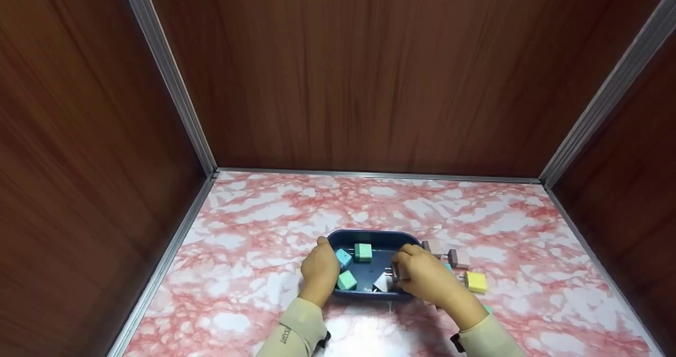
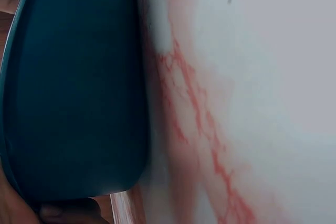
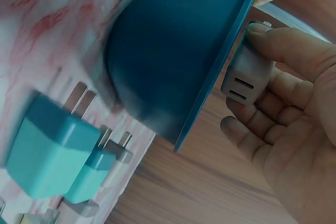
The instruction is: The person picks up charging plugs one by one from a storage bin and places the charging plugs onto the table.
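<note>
A dark blue plastic tray (image 1: 374,233) sits on the table, with my left hand (image 1: 319,268) gripping its left end. In the left wrist view, fingers (image 2: 71,211) of that hand curl at the tray's end. Over the tray's right side, my right hand (image 1: 425,273) pinches a greyish-pink USB charger (image 3: 251,74) between thumb and fingers. Its two ports face the right wrist camera, and its prongs point left in the head view. Inside the tray lie a blue charger (image 1: 343,259), a green charger (image 1: 363,252), another green charger (image 1: 347,280) and a white charger (image 1: 382,282).
Right of the tray are two pinkish chargers, one by the rim and one farther out (image 1: 459,259), and a yellow charger (image 1: 476,282). Teal chargers (image 3: 50,150) stand close by in the right wrist view. Wood-patterned panels (image 1: 348,82) enclose the red-and-white marbled table (image 1: 253,293).
</note>
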### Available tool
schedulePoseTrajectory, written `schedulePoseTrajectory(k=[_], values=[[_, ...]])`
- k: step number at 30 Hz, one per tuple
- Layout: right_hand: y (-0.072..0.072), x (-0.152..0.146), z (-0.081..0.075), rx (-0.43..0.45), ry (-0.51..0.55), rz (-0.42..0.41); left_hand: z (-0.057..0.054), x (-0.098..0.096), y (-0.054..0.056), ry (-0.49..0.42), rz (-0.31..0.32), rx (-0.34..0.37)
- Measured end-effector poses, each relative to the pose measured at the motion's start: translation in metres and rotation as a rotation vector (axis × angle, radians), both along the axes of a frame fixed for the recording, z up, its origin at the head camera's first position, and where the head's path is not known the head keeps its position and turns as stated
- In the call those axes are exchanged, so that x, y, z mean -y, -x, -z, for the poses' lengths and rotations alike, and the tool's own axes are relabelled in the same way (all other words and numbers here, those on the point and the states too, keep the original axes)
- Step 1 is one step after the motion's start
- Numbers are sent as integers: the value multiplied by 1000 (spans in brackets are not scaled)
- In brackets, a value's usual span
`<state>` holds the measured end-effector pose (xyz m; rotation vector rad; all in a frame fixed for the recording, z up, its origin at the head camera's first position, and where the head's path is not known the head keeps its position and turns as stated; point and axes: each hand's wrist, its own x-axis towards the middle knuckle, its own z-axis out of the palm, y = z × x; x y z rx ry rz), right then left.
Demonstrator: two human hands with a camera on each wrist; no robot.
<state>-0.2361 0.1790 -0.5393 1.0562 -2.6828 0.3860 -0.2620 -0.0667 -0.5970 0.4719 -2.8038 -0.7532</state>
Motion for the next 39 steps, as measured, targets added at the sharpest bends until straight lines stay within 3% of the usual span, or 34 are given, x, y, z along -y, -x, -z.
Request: schedulePoseTrajectory(k=[20, 39], values=[[-7, -27, -8, 22, 20, 63, 0, -1, 1, 13, 0, 26], [-8, -61, -15, 54, 28, 108, 2, 0, 1, 15, 11, 4]])
